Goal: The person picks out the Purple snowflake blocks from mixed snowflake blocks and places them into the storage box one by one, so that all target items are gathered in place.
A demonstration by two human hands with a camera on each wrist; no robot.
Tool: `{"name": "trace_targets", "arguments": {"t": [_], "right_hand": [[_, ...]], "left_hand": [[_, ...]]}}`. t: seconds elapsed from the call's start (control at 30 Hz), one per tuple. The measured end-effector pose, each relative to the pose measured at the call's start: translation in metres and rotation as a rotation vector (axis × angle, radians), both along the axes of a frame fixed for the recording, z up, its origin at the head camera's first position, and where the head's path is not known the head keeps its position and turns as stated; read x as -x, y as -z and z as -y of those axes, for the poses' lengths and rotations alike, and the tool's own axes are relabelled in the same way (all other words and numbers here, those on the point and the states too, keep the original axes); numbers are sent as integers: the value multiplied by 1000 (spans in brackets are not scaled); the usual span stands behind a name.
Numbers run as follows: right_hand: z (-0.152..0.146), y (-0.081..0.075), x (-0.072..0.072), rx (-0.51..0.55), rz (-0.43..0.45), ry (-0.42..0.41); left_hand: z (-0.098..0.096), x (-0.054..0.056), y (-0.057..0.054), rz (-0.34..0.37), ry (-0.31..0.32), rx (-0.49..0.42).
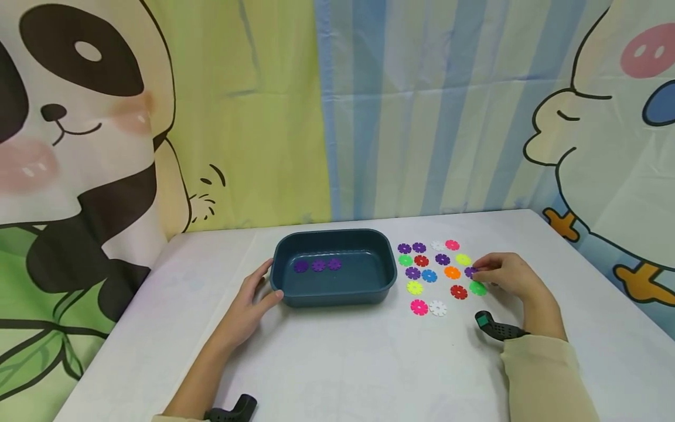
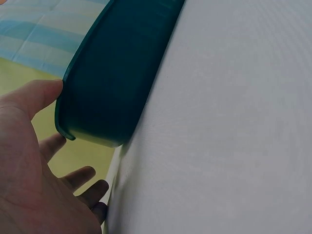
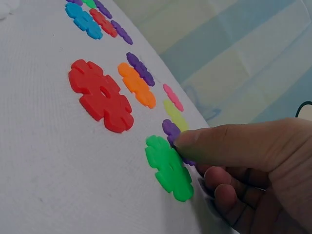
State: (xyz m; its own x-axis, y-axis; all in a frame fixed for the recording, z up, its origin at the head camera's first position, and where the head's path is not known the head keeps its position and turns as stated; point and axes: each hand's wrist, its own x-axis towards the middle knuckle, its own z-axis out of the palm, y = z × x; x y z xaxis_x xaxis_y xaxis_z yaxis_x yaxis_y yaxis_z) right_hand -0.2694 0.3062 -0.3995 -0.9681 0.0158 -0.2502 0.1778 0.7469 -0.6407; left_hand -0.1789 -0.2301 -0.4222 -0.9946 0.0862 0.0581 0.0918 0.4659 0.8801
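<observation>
A dark teal plastic basin [image 1: 334,298] stands on the white table with three purple interlocking discs inside. My left hand [image 1: 244,308] is at the basin's left end, thumb and index fingertips touching the rim and the other fingers loosely spread, as the left wrist view shows. To the right of the basin, my right hand [image 1: 514,278] pinches a purple notched flower disc [image 3: 170,128] at the right side of the loose discs. The thumb covers part of that disc. Right beside it lies a green disc [image 3: 169,168], with a yellow disc [image 3: 175,115] just behind.
Several more notched discs are spread between basin and right hand, including an orange one [image 1: 452,272], a red one [image 1: 459,292], a blue one [image 1: 429,275] and a white one [image 1: 437,308]. A printed curtain [image 1: 422,105] hangs behind the table.
</observation>
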Motion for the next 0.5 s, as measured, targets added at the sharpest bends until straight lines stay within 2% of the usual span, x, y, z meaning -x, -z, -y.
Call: {"name": "trace_targets", "arguments": {"t": [0.5], "right_hand": [[4, 0, 2, -11, 5, 17]], "left_hand": [[-1, 0, -1, 4, -2, -7]]}}
